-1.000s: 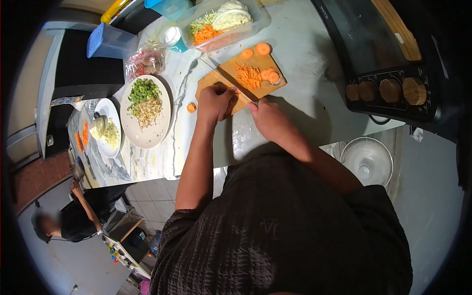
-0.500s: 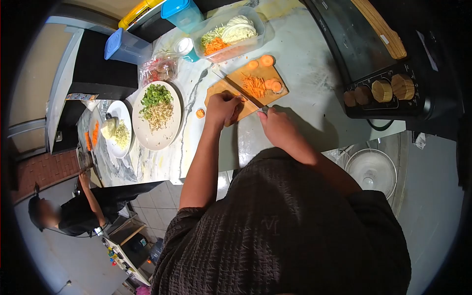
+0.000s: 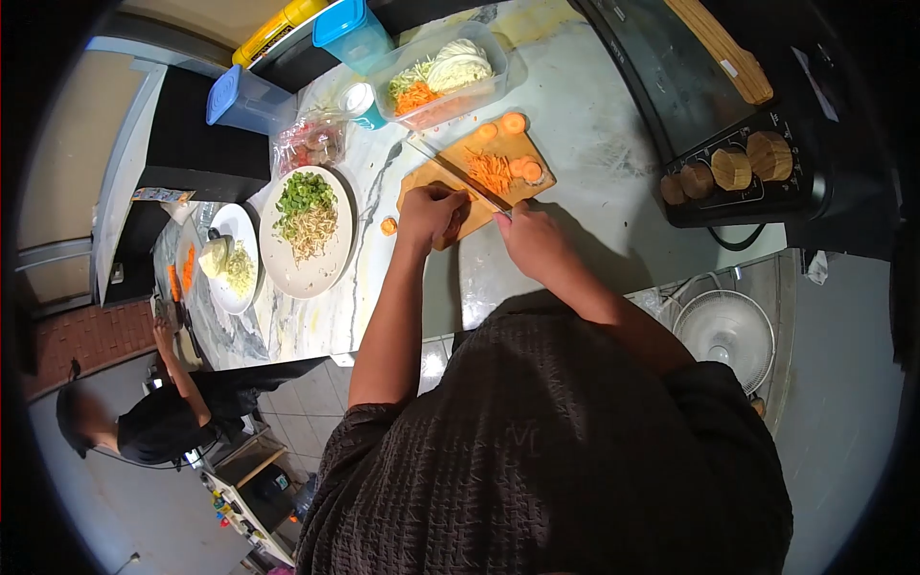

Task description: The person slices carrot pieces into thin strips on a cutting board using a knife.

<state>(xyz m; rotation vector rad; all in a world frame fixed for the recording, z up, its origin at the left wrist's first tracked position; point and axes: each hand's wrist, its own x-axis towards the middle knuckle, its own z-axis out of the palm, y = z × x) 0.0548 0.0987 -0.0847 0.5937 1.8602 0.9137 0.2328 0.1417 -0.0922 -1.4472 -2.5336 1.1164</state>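
On a wooden cutting board [image 3: 525,146] lies a heap of carrot strips [image 3: 492,172], with thick carrot slices [image 3: 525,169] beside it. My right hand [image 3: 537,240] is closed around the handle of a kitchen knife [image 3: 465,180], whose blade slants across the board towards the upper left. My left hand [image 3: 433,216] presses down on the board's near left part, its fingers curled together beside the blade; whatever is under them is hidden. Two more carrot slices [image 3: 513,123] lie at the board's far edge. A carrot end [image 3: 388,226] rests on the counter left of the board.
A clear container [image 3: 489,91] of shredded vegetables stands behind the board. To the left are a plate [image 3: 287,275] of greens and sprouts and a smaller plate [image 3: 232,302]. An oven [image 3: 738,182] occupies the right. Another person [image 3: 158,422] stands at the counter's far left.
The knife and my right hand have shifted slightly left and down in the picture, largely along with the whole view. Both hands keep nearly the same pose. The other person's arm has moved slightly.
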